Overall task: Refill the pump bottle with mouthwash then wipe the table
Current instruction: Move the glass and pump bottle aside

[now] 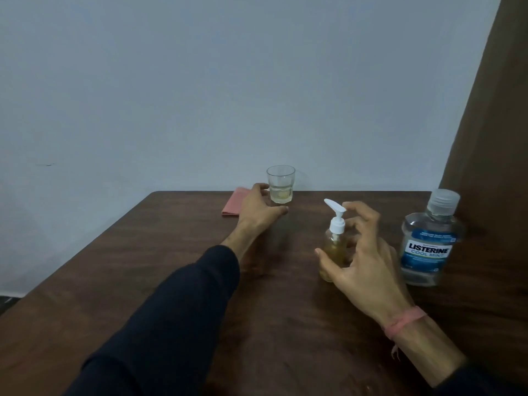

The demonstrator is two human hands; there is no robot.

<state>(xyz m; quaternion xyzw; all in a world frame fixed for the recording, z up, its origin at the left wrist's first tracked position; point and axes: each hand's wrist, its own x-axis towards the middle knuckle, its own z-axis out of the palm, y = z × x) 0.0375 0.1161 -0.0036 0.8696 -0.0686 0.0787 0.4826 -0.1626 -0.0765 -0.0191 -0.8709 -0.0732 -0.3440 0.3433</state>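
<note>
Standing near the table's (177, 281) right side, the pump bottle (334, 252) is upright, with the mouthwash bottle (430, 241) just beside it. The right hand (363, 261) cups the pump bottle, its fingers (360, 212) spread and curled, thumb against the body; a firm grip cannot be confirmed. The left hand (258, 208) rests open beside the glass (281, 184), fingers loosely spread, near the pink cloth (233, 205). The pump bottle is probably light, rigid and smooth; grip its body and twist at the white collar. The mouthwash bottle looks heavier; hold its waist.
</note>
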